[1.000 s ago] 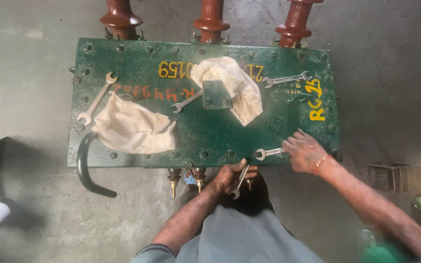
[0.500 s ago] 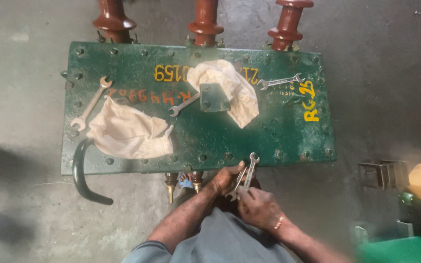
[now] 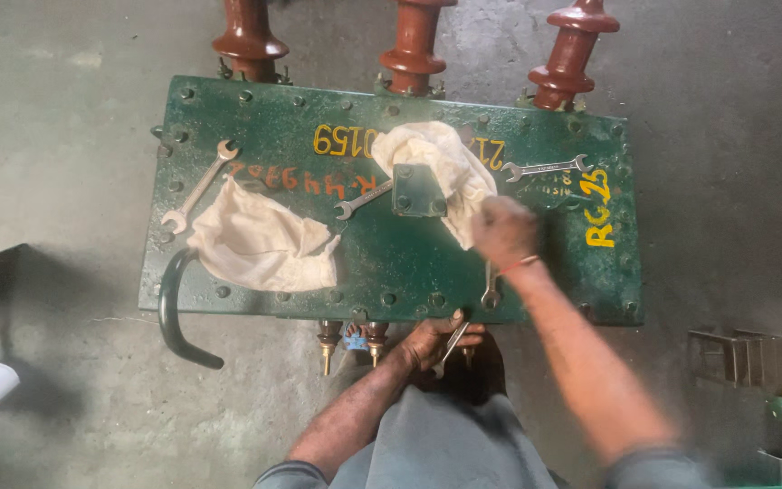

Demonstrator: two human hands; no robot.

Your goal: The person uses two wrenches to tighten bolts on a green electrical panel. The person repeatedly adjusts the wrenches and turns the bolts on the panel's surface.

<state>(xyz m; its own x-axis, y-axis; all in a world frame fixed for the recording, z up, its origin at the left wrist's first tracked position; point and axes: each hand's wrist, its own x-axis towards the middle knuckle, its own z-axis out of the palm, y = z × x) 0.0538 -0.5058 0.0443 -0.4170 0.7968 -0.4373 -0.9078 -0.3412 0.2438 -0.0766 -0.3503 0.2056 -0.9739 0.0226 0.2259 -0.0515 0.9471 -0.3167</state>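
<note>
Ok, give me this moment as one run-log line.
left hand: holds steel spanner at green metal cover's near edge | right hand: blurred, on white cloth, spanner beneath wrist

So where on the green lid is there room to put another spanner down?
The green lid is bare at its lower middle, between the left cloth and the right hand. The right end under the far-right spanner is also bare. The top middle is crowded: a second cloth, a small plate, another spanner.
</note>
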